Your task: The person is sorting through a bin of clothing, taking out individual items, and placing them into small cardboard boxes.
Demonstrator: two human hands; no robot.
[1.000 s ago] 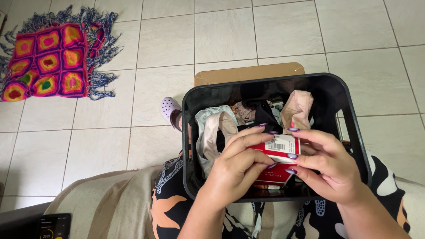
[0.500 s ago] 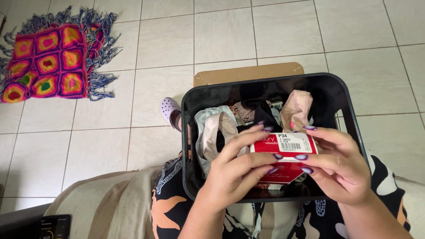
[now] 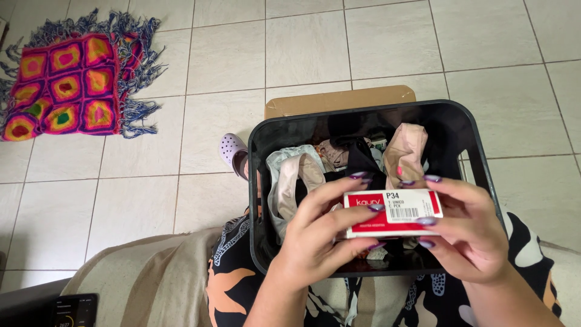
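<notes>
Left hand [image 3: 321,242] and right hand [image 3: 469,233] jointly pinch a small red-and-white carton [image 3: 393,212] by fingertips only. Grip judged marginal: it could slip into the black bin [image 3: 466,130] of garments [image 3: 302,175] directly beneath.

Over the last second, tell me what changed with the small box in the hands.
Both hands, left hand and right hand, turned the small red-and-white cardboard box from tilted to level and lifted it slightly. Both kept hold. The black plastic bin of clothes stayed put.
</notes>
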